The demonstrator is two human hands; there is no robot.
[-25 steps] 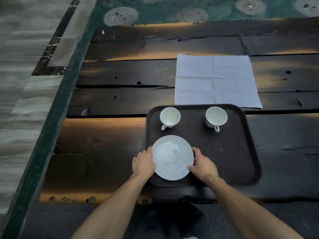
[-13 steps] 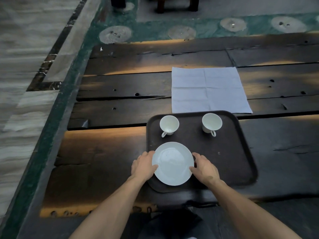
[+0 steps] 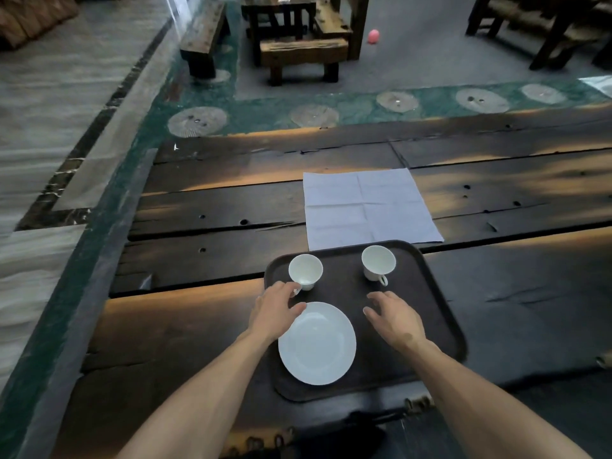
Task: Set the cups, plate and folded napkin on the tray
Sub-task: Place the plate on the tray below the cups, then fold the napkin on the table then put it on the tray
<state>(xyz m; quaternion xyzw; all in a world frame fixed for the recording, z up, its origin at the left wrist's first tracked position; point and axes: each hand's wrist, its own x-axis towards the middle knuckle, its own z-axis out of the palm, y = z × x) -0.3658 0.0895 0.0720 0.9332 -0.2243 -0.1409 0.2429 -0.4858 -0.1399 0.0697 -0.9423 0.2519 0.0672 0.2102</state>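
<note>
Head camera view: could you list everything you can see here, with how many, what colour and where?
tray: 1, dark brown, on the wooden table, near its front edge
cups: 2, white, at the tray's far end, one on the left, the other on the right
plate: 1, white, near left part of the tray
napkin: 1, pale blue-white, spread flat on the table beyond the tray
wooden table: 1, dark planks
wooden benches: several, brown, on the floor beyond
ball-like thing: 1, pink, on the far floor
left hand: open, over the plate's far left rim
right hand: open, over the tray
</note>
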